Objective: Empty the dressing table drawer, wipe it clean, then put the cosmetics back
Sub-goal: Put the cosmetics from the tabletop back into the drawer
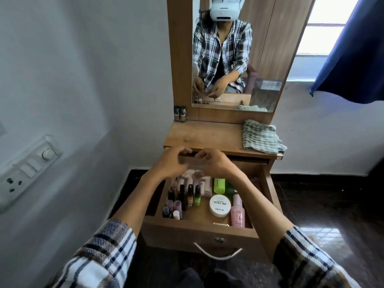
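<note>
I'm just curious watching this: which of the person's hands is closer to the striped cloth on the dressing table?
Right. The right hand is nearer the striped cloth, just left of and below it. The left hand is farther left, beyond the right hand.

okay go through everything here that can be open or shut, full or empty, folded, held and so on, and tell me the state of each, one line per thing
Drawer: pulled open, cosmetics inside.
White jar: lid on, upright in the drawer.
Pink bottle: lying down in the drawer.
Nail polish bottles: upright, capped.
Cloth: folded on the tabletop, untouched.
Two bottles: upright by the mirror.
Left hand and right hand: fingers curled, holding a blurred clear item together.
</note>
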